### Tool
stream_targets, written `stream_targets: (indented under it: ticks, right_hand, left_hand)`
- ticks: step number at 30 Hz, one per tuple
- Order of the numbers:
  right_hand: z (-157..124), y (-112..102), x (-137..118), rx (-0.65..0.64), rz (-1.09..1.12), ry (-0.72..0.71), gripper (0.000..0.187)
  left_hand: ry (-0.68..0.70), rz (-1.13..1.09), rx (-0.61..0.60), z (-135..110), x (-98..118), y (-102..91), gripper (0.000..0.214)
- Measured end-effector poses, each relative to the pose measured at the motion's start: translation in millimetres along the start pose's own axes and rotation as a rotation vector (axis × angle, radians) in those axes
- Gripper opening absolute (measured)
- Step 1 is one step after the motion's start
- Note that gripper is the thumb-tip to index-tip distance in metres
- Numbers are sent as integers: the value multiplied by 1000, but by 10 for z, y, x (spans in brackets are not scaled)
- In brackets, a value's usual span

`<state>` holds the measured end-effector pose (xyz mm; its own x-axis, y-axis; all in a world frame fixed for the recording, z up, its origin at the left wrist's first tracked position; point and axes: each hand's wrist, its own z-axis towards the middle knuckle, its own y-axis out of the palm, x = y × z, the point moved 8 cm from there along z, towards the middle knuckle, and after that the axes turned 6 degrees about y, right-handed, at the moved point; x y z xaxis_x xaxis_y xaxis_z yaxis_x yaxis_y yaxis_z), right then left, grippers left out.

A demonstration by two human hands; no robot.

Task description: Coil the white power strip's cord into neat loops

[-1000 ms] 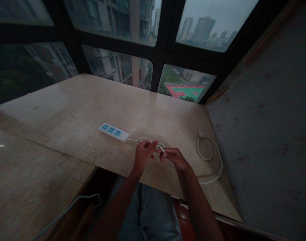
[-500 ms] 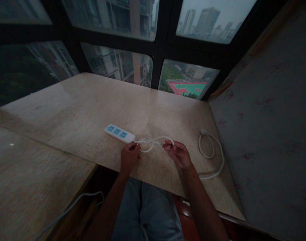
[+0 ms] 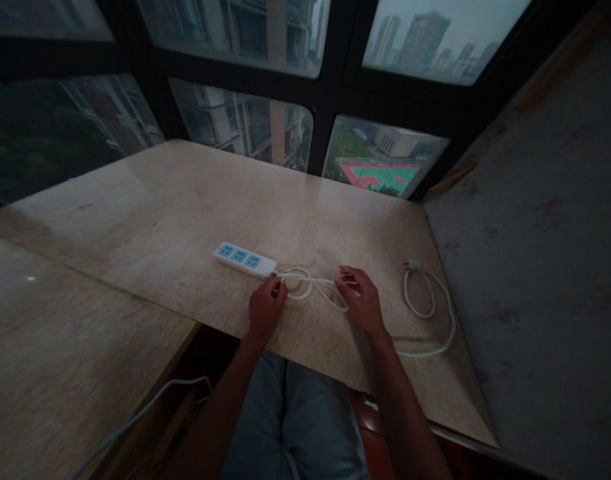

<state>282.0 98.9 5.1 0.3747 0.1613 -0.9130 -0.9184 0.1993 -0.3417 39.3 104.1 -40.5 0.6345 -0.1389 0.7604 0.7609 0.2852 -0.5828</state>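
Note:
A white power strip [image 3: 245, 261] with blue socket faces lies on the stone-look counter, its cord end toward me. From that end the white cord [image 3: 313, 281] runs rightward in loose loops. My left hand [image 3: 268, 303] pinches the cord close beside the strip's end. At the right end of the loops is my right hand [image 3: 359, 297], its fingers curled around the cord with the index finger raised. The plug [image 3: 412, 265] lies farther right on the counter, with a curl of cord below it.
The counter [image 3: 265, 200] runs back to dark-framed windows. A patterned wall [image 3: 525, 267] borders it on the right. Its front edge lies just above my legs [image 3: 295, 413]. Another pale cable [image 3: 145, 407] hangs at the lower left, by a gap in the counter.
My right hand has turned over, palm now facing down, and the cord loop beside it has dropped toward the counter. My left hand stays near the strip. The view has shifted slightly.

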Motion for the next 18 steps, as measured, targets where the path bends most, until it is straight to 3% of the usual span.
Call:
stream_targets:
  ticks: [2, 4, 7, 9, 13, 18]
  right_hand:
    - [-43, 58, -278, -8, -284, -199, 26]
    - [-99, 262, -534, -107, -561, -349, 30]
    - [-150, 690, -718, -365, -860, -399, 33]
    - [-134, 905, -744, -455, -1001, -369, 27]
    - [-35, 1075, -705, -421, -1138, -312, 21]
    - [-45, 1045, -664, -341, -1189, -297, 20]
  left_hand:
    - [23, -8, -8, 5, 10, 15, 23]
    - [49, -29, -9, 10, 25, 24, 24]
    - [109, -91, 2, 12, 70, 21, 24]
    - [150, -141, 5, 7, 107, 13, 25]
    - [206, -232, -6, -9, 177, -7, 26]
    - [247, -279, 15, -26, 212, -27, 26]
